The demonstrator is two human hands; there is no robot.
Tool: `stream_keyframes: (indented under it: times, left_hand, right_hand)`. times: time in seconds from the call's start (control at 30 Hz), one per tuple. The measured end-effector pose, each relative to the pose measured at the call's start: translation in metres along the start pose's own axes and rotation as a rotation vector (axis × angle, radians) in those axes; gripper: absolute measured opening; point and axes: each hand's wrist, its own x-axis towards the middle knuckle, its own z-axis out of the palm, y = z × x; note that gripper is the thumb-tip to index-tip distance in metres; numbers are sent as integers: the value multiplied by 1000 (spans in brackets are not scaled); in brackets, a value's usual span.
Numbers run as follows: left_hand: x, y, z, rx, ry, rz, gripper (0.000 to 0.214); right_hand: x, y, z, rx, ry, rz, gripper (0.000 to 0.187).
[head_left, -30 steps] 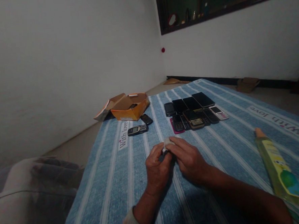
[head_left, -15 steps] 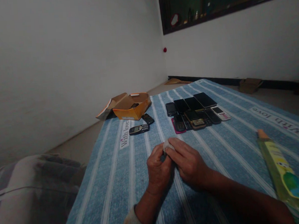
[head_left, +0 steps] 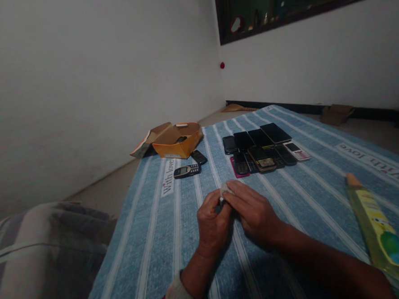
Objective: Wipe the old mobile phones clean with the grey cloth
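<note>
My left hand (head_left: 211, 223) and my right hand (head_left: 252, 211) meet over the blue striped cloth (head_left: 300, 197), both closed around a small whitish wad (head_left: 225, 191) that shows between the fingertips. I cannot tell whether something else is held under it. Beyond the hands lie two rows of several phones (head_left: 260, 148), dark smartphones behind and keypad phones in front. Further left a small keypad phone (head_left: 186, 170) and a dark phone (head_left: 199, 157) lie beside an open orange cardboard box (head_left: 175, 142).
A tall yellow-green bottle (head_left: 376, 229) lies on the cloth at the right. Grey folded fabric (head_left: 47, 253) sits at the lower left. White walls meet in the corner behind, with a dark framed window (head_left: 298, 1) at the top right.
The hands stay together on the wad with only slight finger movement. The camera view has shifted a little.
</note>
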Motion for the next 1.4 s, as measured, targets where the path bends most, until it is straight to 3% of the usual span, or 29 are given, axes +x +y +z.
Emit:
stream_keyframes:
  times: [0.43,0.63,0.83,1.0,1.4]
  left_hand:
    - [-1,-2,0,9,-15,-18,16]
    - [-1,0,-1,-19,-5,21,23]
    - [0,1,0,-6,8,-15,15]
    - [-2,-3,-1,-24,-13,2,23]
    - [-2,-2,-2,-23,-19,1,22]
  right_hand:
    - [-4,3,2,-7,-26,24,36]
    - [-6,-4,2,-39,-39,-83,34]
    - [0,4,-4,-46,-26,-83,35]
    - [2,-5,-6,-23,-13,-150,31]
    - [1,-6,-5,-64,-15,-155,26]
